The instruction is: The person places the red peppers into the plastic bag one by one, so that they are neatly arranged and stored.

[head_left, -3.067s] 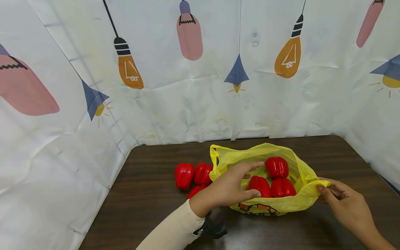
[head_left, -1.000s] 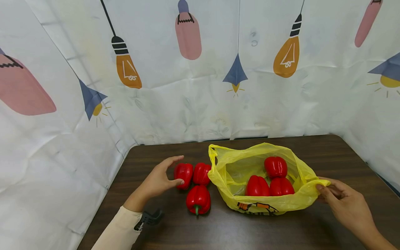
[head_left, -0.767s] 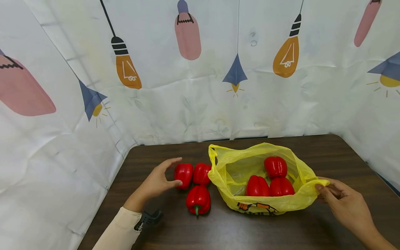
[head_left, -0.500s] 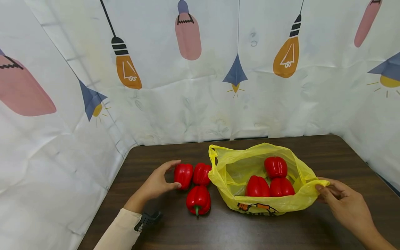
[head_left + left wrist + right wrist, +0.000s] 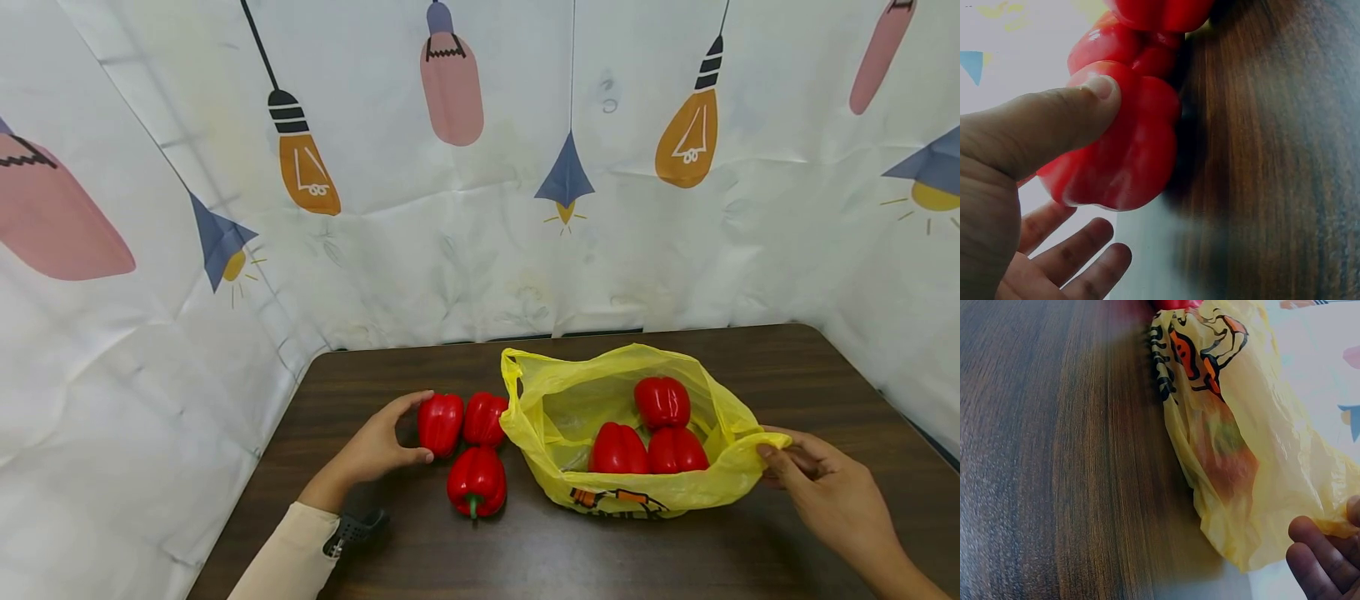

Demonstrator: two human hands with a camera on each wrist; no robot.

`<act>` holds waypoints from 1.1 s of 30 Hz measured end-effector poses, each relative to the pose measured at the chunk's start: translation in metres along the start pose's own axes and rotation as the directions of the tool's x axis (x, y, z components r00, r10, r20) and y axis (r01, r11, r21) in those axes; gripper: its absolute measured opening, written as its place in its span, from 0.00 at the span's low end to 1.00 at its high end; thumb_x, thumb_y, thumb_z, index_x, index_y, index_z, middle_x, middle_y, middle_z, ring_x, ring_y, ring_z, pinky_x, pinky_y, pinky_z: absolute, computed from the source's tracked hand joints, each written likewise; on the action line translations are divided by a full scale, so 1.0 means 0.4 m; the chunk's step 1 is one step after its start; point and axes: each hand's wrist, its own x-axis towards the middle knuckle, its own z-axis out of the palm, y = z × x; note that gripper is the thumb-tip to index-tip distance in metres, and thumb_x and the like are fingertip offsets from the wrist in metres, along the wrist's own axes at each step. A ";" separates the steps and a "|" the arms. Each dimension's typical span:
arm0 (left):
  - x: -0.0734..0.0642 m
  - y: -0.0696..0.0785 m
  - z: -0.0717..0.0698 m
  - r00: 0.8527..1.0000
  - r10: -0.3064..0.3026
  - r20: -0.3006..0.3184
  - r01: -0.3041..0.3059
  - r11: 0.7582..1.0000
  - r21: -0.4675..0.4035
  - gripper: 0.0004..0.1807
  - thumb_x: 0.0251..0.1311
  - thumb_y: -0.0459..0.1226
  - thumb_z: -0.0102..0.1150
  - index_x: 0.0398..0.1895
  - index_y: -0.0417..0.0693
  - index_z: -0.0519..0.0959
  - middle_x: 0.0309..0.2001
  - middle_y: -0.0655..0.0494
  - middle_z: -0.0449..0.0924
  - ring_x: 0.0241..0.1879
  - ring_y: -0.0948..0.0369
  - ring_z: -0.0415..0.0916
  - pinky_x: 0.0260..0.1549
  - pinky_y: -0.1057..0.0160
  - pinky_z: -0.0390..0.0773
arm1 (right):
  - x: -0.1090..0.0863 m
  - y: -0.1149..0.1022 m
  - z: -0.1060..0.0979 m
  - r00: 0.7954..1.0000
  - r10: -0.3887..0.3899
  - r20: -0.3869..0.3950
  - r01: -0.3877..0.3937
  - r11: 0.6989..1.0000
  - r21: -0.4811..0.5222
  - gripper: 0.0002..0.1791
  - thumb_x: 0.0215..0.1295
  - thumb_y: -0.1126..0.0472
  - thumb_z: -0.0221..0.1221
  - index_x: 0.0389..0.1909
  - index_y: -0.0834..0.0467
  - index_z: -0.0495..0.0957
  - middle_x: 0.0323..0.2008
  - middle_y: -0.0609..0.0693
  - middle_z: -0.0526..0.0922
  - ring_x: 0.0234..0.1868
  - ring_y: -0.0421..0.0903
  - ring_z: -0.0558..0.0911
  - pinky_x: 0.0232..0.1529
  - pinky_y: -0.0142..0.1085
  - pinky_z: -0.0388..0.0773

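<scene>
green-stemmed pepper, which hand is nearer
Left: the left hand is left of the green-stemmed pepper, touching another pepper; the right hand is across the yellow bag from it.

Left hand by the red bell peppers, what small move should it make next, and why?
I'd probably have the left hand firm its grip on the leftmost red bell pepper: the left wrist view shows the thumb against that pepper, but at least two fingers standing clear. The right hand pinches the yellow plastic bag by its edge, mouth open.
</scene>
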 end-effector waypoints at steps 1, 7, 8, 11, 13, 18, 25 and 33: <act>0.000 0.000 0.001 1.000 -0.008 -0.001 0.008 1.000 -0.011 0.49 0.48 0.38 0.82 0.75 0.53 0.67 0.69 0.49 0.70 0.65 0.47 0.71 0.64 0.43 0.71 | 0.000 0.000 0.000 1.000 0.001 0.001 -0.001 1.000 -0.001 0.26 0.76 0.50 0.59 0.62 0.65 0.77 0.40 0.58 0.89 0.28 0.34 0.85 0.25 0.28 0.77; -0.005 0.002 0.007 0.999 -0.047 -0.024 0.045 0.996 -0.076 0.49 0.47 0.37 0.83 0.75 0.54 0.67 0.69 0.48 0.70 0.62 0.45 0.75 0.59 0.47 0.78 | -0.002 0.002 0.003 1.000 -0.019 -0.003 0.019 1.000 -0.004 0.26 0.77 0.48 0.58 0.63 0.64 0.77 0.41 0.58 0.89 0.28 0.34 0.86 0.25 0.29 0.78; -0.006 0.004 0.007 0.998 -0.050 -0.029 0.047 0.996 -0.077 0.49 0.47 0.37 0.83 0.75 0.53 0.68 0.68 0.48 0.70 0.62 0.45 0.75 0.59 0.47 0.78 | -0.002 0.002 0.003 1.000 -0.021 -0.003 0.021 1.000 -0.004 0.26 0.77 0.48 0.58 0.63 0.64 0.77 0.41 0.58 0.89 0.28 0.34 0.86 0.25 0.29 0.78; -0.013 0.012 0.005 0.998 -0.045 -0.048 0.042 0.996 -0.072 0.49 0.47 0.39 0.84 0.74 0.53 0.69 0.66 0.48 0.72 0.60 0.46 0.76 0.59 0.47 0.78 | -0.002 0.003 0.001 1.000 -0.011 0.003 0.011 1.000 -0.008 0.27 0.77 0.48 0.58 0.63 0.65 0.76 0.41 0.58 0.89 0.28 0.34 0.86 0.25 0.30 0.77; -0.019 0.021 0.000 0.997 -0.032 -0.063 0.028 0.998 -0.058 0.48 0.47 0.41 0.84 0.74 0.54 0.69 0.66 0.48 0.72 0.59 0.47 0.77 0.58 0.46 0.78 | -0.002 0.005 -0.001 1.000 -0.008 0.004 0.008 1.000 -0.009 0.26 0.77 0.49 0.58 0.63 0.65 0.76 0.41 0.58 0.89 0.28 0.34 0.85 0.25 0.30 0.77; -0.035 0.055 -0.025 0.994 0.037 -0.104 -0.042 0.998 -0.053 0.48 0.48 0.43 0.83 0.74 0.55 0.68 0.67 0.50 0.71 0.58 0.49 0.77 0.57 0.44 0.78 | -0.002 0.006 -0.002 1.000 -0.013 0.002 0.013 1.000 -0.015 0.27 0.77 0.48 0.58 0.63 0.66 0.76 0.41 0.59 0.89 0.28 0.34 0.85 0.25 0.31 0.79; -0.044 0.120 -0.056 0.983 0.112 -0.148 -0.123 0.990 -0.070 0.48 0.49 0.42 0.83 0.74 0.57 0.68 0.68 0.54 0.70 0.59 0.52 0.77 0.56 0.50 0.80 | 0.001 0.001 0.002 1.000 -0.017 0.000 0.017 1.000 0.014 0.27 0.77 0.48 0.58 0.63 0.65 0.76 0.42 0.59 0.89 0.29 0.37 0.87 0.25 0.30 0.80; -0.036 0.190 -0.061 0.980 0.120 -0.159 -0.137 0.986 -0.097 0.47 0.48 0.44 0.83 0.73 0.59 0.69 0.67 0.57 0.72 0.60 0.55 0.77 0.57 0.49 0.79 | 0.003 0.003 0.003 1.000 -0.028 0.003 0.028 0.999 0.016 0.26 0.77 0.48 0.58 0.63 0.65 0.76 0.41 0.58 0.89 0.29 0.38 0.87 0.26 0.29 0.79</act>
